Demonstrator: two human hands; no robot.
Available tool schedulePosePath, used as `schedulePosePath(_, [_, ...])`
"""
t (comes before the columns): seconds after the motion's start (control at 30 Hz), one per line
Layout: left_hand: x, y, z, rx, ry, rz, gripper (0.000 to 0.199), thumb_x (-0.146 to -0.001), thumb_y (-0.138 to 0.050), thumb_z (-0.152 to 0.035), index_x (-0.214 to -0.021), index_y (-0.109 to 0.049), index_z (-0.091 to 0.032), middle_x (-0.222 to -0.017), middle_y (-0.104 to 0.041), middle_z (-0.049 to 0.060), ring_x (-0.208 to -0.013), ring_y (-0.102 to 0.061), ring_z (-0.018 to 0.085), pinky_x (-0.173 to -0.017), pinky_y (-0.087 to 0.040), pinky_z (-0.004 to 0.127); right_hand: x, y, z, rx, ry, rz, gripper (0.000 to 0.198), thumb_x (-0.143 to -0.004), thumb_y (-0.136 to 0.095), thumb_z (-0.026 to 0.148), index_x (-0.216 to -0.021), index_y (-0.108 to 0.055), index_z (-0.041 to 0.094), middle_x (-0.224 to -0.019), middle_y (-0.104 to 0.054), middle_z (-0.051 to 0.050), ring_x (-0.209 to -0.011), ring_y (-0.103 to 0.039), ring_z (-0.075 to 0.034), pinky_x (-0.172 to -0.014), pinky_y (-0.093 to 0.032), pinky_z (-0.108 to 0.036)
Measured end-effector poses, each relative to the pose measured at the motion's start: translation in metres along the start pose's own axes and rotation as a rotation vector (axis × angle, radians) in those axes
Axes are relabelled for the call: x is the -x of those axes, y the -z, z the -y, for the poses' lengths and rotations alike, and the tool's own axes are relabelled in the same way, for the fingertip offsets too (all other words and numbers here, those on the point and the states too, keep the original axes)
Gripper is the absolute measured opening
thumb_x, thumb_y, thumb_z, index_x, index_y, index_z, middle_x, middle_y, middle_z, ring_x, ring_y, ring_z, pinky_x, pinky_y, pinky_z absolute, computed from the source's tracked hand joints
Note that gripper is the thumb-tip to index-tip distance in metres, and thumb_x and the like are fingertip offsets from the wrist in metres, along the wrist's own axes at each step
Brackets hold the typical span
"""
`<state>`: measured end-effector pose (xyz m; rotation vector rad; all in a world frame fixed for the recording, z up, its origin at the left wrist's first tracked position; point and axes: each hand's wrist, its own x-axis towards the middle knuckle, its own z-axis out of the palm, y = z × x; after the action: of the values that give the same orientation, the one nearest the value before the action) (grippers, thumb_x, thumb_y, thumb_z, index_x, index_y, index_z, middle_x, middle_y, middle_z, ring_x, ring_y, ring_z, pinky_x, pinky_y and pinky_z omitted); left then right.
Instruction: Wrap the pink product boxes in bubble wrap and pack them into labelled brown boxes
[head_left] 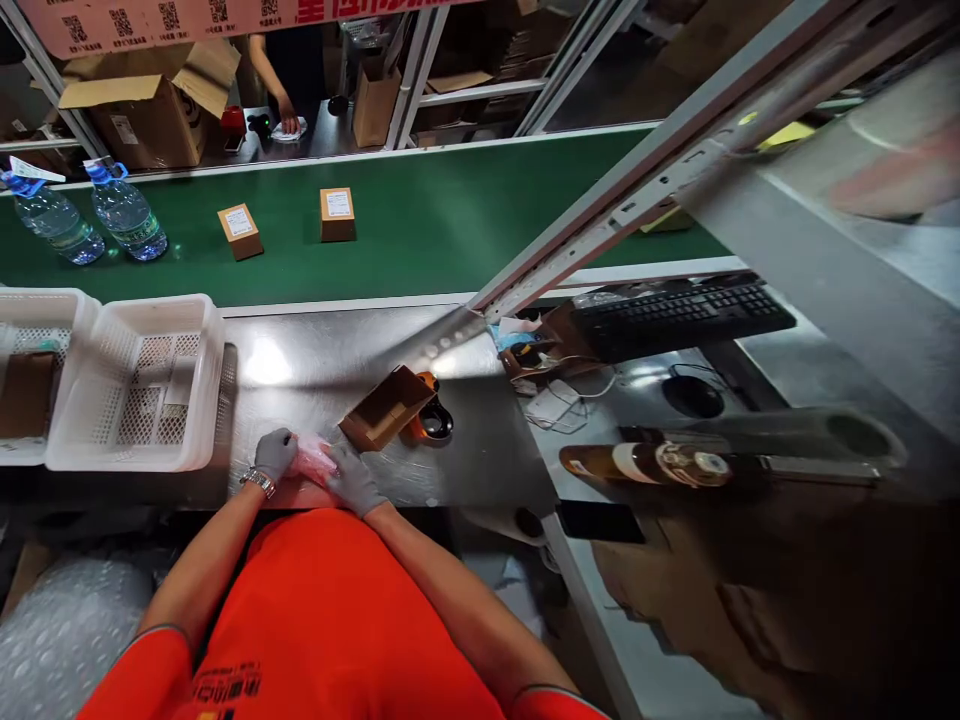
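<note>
Both of my hands wear grey gloves and hold a pink bundle in clear plastic wrap (pixel 312 461) just above the metal table's front edge. My left hand (pixel 276 455) is closed on its left end, a metal watch on the wrist. On the right end, my right hand (pixel 354 478) grips with curled fingers. What is inside the wrap I cannot make out. Just beyond my right hand an open cardboard box (pixel 386 408) lies tilted on the metal table (pixel 300 340). An orange and black tape dispenser (pixel 433 420) sits against its right side.
White plastic baskets (pixel 135 455) stand on the left. Behind runs a green conveyor belt (pixel 450 220) with two small cardboard boxes (pixel 337 215) and two water bottles (pixel 129 212). A metal post (pixel 585 215) slants across the right, near a keyboard (pixel 690 315). A person's hand (pixel 289 118) works beyond the belt.
</note>
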<state>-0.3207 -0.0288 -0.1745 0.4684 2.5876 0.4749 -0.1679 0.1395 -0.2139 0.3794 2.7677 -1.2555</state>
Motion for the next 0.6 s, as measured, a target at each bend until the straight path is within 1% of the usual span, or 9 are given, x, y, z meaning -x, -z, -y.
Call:
schedulePosePath(0.1, [0.002, 0.006, -0.005, -0.057, -0.036, -0.02, 0.034, -0.112, -0.052, -0.031, -0.098, -0.081, -0.019, -0.102, -0.084, 0.01, -0.087, -0.069, 0.021, -0.073, -0.036, 0.031, -0.005, 0.009, 0.01, 0.092, 0.079, 0.068, 0.055, -0.093, -0.074, 0.021, -0.148, -0.072, 0.022, -0.135, -0.07, -0.016, -0.124, -0.063, -0.031, -0.11, -0.053, -0.044])
schedulePosePath(0.17, [0.006, 0.009, -0.007, -0.097, -0.079, -0.025, 0.036, -0.114, -0.049, -0.032, -0.103, -0.081, -0.019, -0.108, -0.084, 0.011, -0.092, -0.07, 0.022, -0.076, -0.038, 0.031, -0.007, 0.015, 0.018, 0.163, 0.132, 0.112, 0.056, -0.095, -0.072, 0.019, -0.15, -0.071, 0.023, -0.133, -0.069, -0.016, -0.12, -0.061, -0.03, -0.107, -0.052, -0.042])
schedulePosePath(0.27, [0.014, 0.014, -0.006, -0.159, -0.158, -0.014, 0.03, -0.113, -0.051, -0.027, -0.108, -0.08, -0.019, -0.114, -0.082, 0.012, -0.1, -0.071, 0.023, -0.081, -0.041, 0.031, -0.009, 0.023, 0.027, 0.23, 0.156, 0.163, 0.059, -0.095, -0.069, 0.016, -0.153, -0.071, 0.023, -0.13, -0.068, -0.016, -0.116, -0.059, -0.03, -0.104, -0.051, -0.04])
schedulePosePath(0.33, [0.022, 0.019, -0.003, -0.196, -0.202, 0.003, 0.024, -0.11, -0.056, -0.023, -0.107, -0.08, -0.019, -0.111, -0.081, 0.013, -0.101, -0.07, 0.024, -0.083, -0.042, 0.032, -0.011, 0.028, 0.033, 0.253, 0.155, 0.18, 0.058, -0.095, -0.067, 0.015, -0.152, -0.072, 0.023, -0.129, -0.067, -0.016, -0.116, -0.059, -0.03, -0.103, -0.05, -0.04])
schedulePosePath(0.4, [0.03, 0.023, -0.001, -0.226, -0.228, 0.015, 0.023, -0.109, -0.057, -0.021, -0.106, -0.08, -0.018, -0.109, -0.08, 0.013, -0.1, -0.07, 0.024, -0.082, -0.042, 0.032, -0.014, 0.032, 0.037, 0.248, 0.135, 0.186, 0.058, -0.095, -0.068, 0.015, -0.152, -0.072, 0.023, -0.129, -0.066, -0.016, -0.118, -0.058, -0.03, -0.105, -0.048, -0.039])
schedulePosePath(0.47, [0.037, 0.027, -0.001, -0.247, -0.232, 0.016, 0.024, -0.11, -0.056, -0.021, -0.107, -0.08, -0.018, -0.109, -0.079, 0.014, -0.1, -0.07, 0.025, -0.082, -0.042, 0.033, -0.018, 0.034, 0.042, 0.206, 0.074, 0.192, 0.063, -0.094, -0.069, 0.017, -0.156, -0.069, 0.022, -0.132, -0.066, -0.017, -0.121, -0.058, -0.031, -0.108, -0.047, -0.04])
schedulePosePath(0.6, [0.046, 0.032, -0.008, -0.307, -0.158, 0.01, 0.028, -0.112, -0.055, -0.028, -0.109, -0.08, -0.017, -0.111, -0.08, 0.014, -0.099, -0.071, 0.026, -0.078, -0.04, 0.034, -0.023, 0.033, 0.052, 0.072, -0.054, 0.211, 0.07, -0.096, -0.07, 0.022, -0.165, -0.06, 0.019, -0.136, -0.07, -0.017, -0.124, -0.06, -0.03, -0.11, -0.049, -0.038])
